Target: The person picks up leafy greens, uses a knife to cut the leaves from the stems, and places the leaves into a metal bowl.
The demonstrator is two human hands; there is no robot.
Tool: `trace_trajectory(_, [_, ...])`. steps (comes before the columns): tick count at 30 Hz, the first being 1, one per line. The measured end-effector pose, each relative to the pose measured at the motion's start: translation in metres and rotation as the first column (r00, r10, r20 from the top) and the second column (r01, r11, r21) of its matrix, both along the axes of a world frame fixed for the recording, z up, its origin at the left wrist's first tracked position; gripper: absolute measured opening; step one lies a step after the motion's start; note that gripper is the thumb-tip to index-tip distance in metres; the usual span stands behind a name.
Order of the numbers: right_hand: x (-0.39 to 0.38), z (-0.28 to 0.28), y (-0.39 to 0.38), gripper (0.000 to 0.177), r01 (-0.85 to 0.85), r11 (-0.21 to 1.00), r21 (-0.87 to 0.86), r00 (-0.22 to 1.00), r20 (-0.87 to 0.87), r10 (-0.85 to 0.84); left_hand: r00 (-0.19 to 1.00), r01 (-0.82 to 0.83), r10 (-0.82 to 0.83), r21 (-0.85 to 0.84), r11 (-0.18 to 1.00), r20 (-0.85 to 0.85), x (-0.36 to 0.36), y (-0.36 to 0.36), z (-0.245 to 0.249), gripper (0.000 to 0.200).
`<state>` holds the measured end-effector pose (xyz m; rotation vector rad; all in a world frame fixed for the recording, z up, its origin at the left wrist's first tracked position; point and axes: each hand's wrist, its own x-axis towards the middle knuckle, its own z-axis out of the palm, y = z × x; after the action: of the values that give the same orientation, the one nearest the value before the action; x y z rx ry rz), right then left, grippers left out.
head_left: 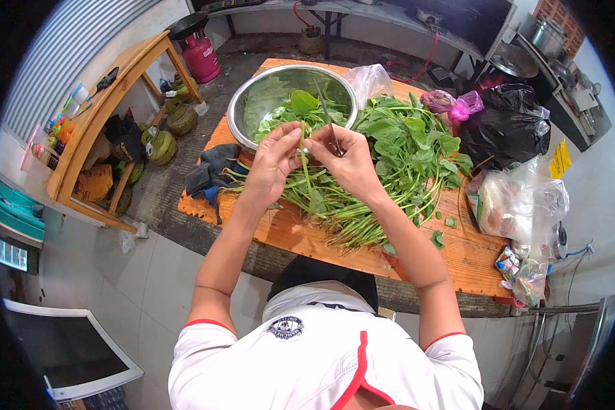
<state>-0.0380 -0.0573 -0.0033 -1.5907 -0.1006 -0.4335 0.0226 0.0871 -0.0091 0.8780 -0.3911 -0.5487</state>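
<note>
My left hand (275,162) pinches a stalk of leafy greens (305,167) upright, its leaf above the fingers and its stem hanging below. My right hand (348,162) is closed on a knife (326,113) whose blade points up and away, and its fingertips are close to the stalk. Just beyond both hands stands a large steel bowl (238,117) with loose green leaves (273,121) inside. A big heap of leafy greens (406,133) lies to the right of the bowl and under my hands, its stems and roots toward me.
Dark gloves (215,172) lie at the left of the wooden table (468,249). Along its right side are a black plastic bag (506,130), a pink bag (466,107) and clear bags (519,205) of goods. A wooden shelf (109,89) with gas cylinders (160,147) stands left.
</note>
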Motion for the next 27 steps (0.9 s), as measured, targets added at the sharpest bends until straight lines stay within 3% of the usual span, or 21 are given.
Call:
trace_trajectory(3, [-0.002,-0.001,-0.003,0.013,0.028,0.992,-0.127,1.0,0.001,-0.028,0.997,0.013,-0.025,0.152,0.988,0.073,0.0,0.003,0.008,0.017])
trace_trajectory(7, [-0.006,0.003,-0.002,0.012,0.035,0.968,-0.248,0.999,0.035,-0.027,0.986,0.002,-0.025,0.139,0.99,0.167,0.009,0.005,0.001,0.018])
trace_trajectory(10, [-0.007,0.0,-0.005,0.009,0.003,0.963,-0.27,1.0,0.019,0.002,0.98,0.01,-0.037,0.137,0.991,0.197,0.013,0.004,0.0,0.017])
trace_trajectory(12, [-0.006,-0.003,-0.005,0.011,-0.002,0.987,-0.162,1.0,0.016,0.005,0.986,0.03,-0.05,0.128,0.991,0.158,0.009,0.003,0.004,0.017])
trace_trajectory(15, [-0.008,0.003,-0.006,0.012,0.0,0.991,-0.137,1.0,0.003,0.001,0.948,-0.053,0.005,0.145,0.988,0.317,-0.004,0.0,0.015,0.014])
trace_trajectory(18, [-0.005,-0.002,-0.005,0.013,-0.029,0.993,-0.11,0.999,0.026,0.032,0.74,-0.241,0.043,0.205,0.948,0.671,0.004,0.0,0.01,0.011])
trace_trajectory(21, [-0.004,-0.004,-0.004,0.015,-0.063,0.992,-0.105,0.998,0.009,0.064,0.755,-0.273,0.081,0.199,0.941,0.651,0.004,0.0,0.016,0.008])
trace_trajectory(24, [-0.008,0.002,-0.004,0.017,-0.102,0.985,-0.14,0.994,-0.055,0.095,0.87,-0.26,0.172,0.133,0.957,0.463,0.003,0.005,0.024,0.006])
trace_trajectory(27, [-0.012,0.002,-0.006,0.017,-0.134,0.967,-0.218,0.99,-0.077,0.12,0.892,-0.271,0.206,0.112,0.956,0.402,0.012,0.008,0.019,0.008])
